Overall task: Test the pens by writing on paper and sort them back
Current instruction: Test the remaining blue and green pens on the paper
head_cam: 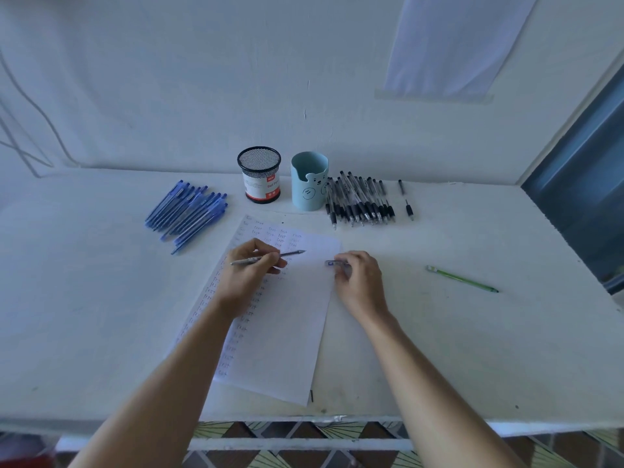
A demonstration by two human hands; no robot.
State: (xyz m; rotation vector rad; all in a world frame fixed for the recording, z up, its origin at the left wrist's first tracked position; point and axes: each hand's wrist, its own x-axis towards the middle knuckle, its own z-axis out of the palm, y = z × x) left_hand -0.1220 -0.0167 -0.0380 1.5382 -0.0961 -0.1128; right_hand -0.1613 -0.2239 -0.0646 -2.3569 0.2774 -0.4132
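A sheet of paper [287, 332] covered with small written words lies in the middle of the white table [101, 315]. Over its upper part my left hand [248, 275] grips a thin pen [293, 253], which lies level with its tip pointing right. My right hand [359, 282] pinches a small pen cap [334, 263] at the paper's right edge. Several blue pens [189, 211] lie in a pile at the back left. Several black pens [359, 201] lie at the back right.
A black mesh pen cup [259, 175] and a light blue bear cup [309, 180] stand at the back by the wall. One black pen [405, 199] lies apart to the right. A green pen [462, 279] lies on the right side.
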